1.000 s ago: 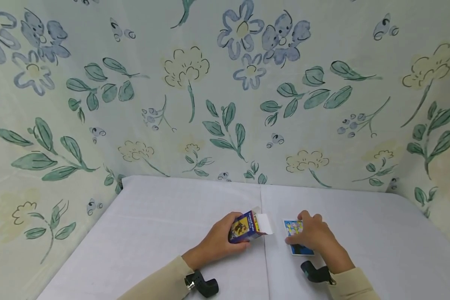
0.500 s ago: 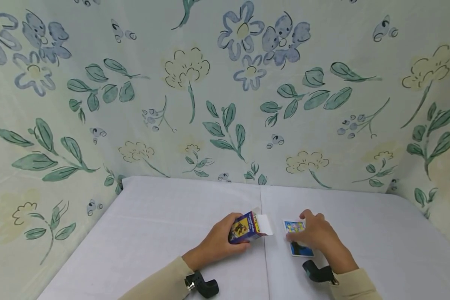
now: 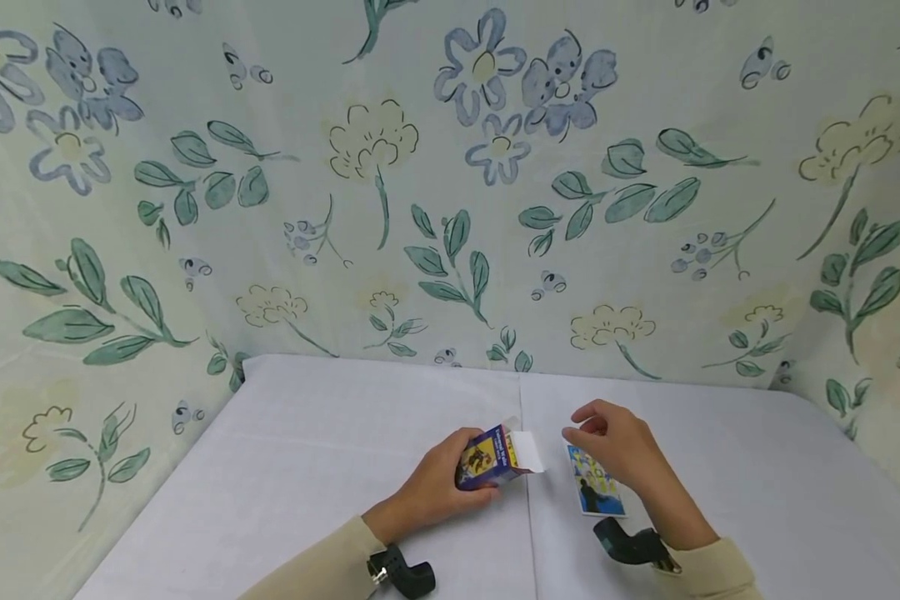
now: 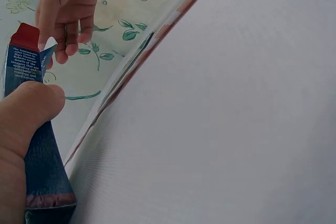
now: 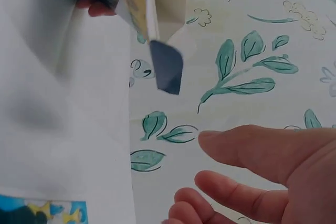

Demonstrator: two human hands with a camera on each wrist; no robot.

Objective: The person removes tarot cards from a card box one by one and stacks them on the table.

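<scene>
My left hand (image 3: pixel 437 479) grips a small blue card box (image 3: pixel 487 458) with a yellow picture on its front. The box's flaps stand open toward the right, and in the left wrist view the thumb (image 4: pixel 39 100) presses along its printed side. My right hand (image 3: pixel 621 442) hovers just above and behind a pile of picture cards (image 3: pixel 596 483) lying on the table. Its fingers are relaxed and hold nothing; in the right wrist view thumb and fingertips stand apart. The top card shows a bright yellow and blue picture with a dark figure.
A white cloth covers the table (image 3: pixel 330 433), with a fold line running down its middle. Behind it hangs a floral curtain (image 3: pixel 390 192), which also closes off both sides. Each wrist wears a black camera mount (image 3: pixel 408 575).
My right hand has let go of the cards and lifted up off them, so the top card now shows more fully. The left hand and box have stayed nearly still.
</scene>
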